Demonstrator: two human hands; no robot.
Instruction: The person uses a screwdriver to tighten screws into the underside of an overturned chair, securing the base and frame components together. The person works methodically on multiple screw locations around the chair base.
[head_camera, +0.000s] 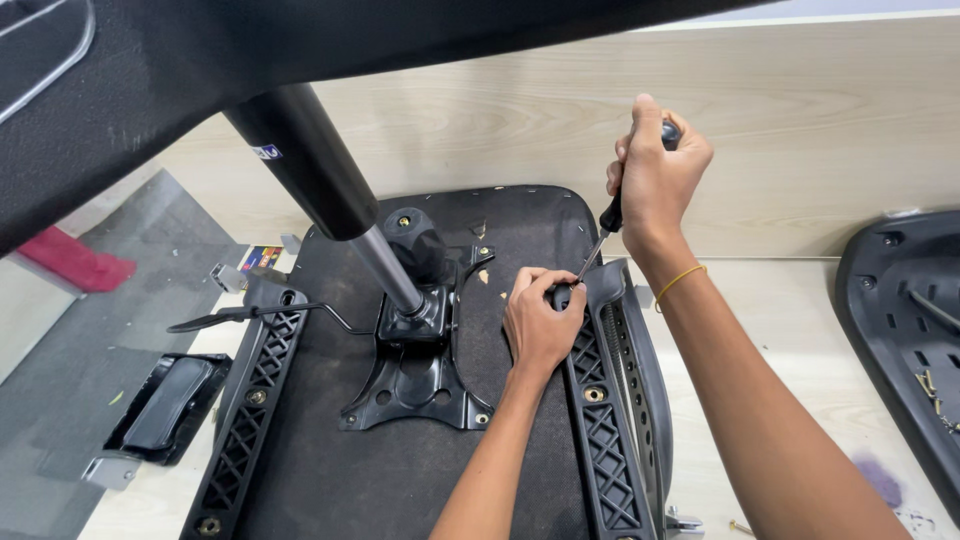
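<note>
On the pale wooden bench (800, 300) an upturned chair seat (330, 470) lies with its black underside facing up. Nearest along its right edge runs a ribbed armrest bracket (600, 430), and the left hand (540, 320) is closed over that bracket's upper end, pinching around the screwdriver's tip. Just beyond, the right hand (655, 175) is wrapped tightly around the handle of the black screwdriver (608, 220), whose shaft slants down to the left hand. To the left, a matching bracket (250, 400) and the central metal mechanism plate (415, 375) with its gas cylinder (320, 175) are mounted on the seat.
</note>
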